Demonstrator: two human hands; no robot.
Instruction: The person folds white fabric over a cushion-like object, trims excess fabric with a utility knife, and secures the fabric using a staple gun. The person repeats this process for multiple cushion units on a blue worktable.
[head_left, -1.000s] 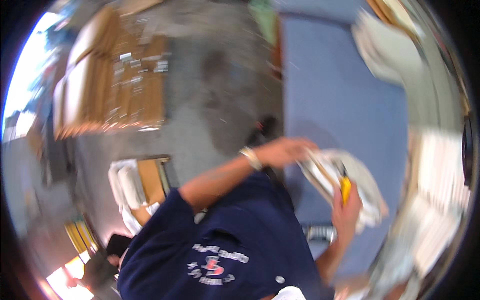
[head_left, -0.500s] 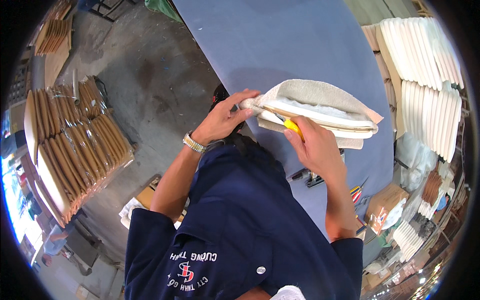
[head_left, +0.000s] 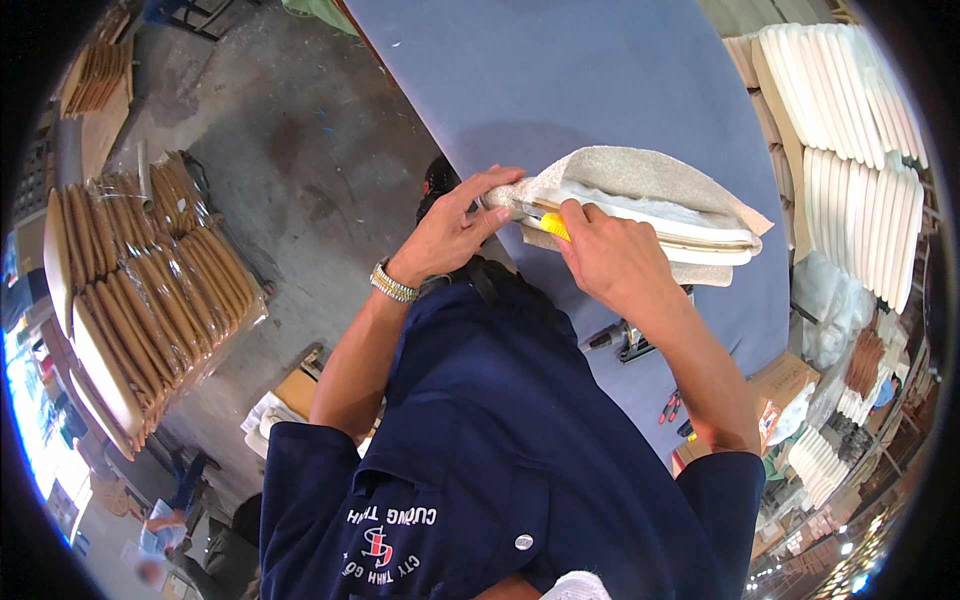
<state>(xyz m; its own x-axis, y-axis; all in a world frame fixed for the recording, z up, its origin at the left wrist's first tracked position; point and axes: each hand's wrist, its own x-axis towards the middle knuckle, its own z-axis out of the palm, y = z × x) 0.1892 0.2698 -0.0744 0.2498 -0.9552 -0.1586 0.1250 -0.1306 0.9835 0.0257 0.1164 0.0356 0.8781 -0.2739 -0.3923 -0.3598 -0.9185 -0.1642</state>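
A padded seat panel with a pale wooden board stands tilted on the blue-grey tabletop. Light beige fabric wraps loosely around it, with white wadding showing inside. My left hand is closed on the gathered fabric at the panel's left end, thumb and fingers pinching it. In my right hand is a yellow utility knife, its blade directed left at the fabric beside my left fingertips. Whether the blade is cutting into the cloth, I cannot tell.
Behind my right forearm lie a black and silver tool and red-handled pliers. White padded panels are stacked at the right, near a cardboard box. Plastic-wrapped brown panels stand at the left. Another person is at lower left.
My right hand has moved left with the utility knife, bringing its blade close to my left fingers. The right elbow has swung outward. My left hand keeps its grip on the fabric.
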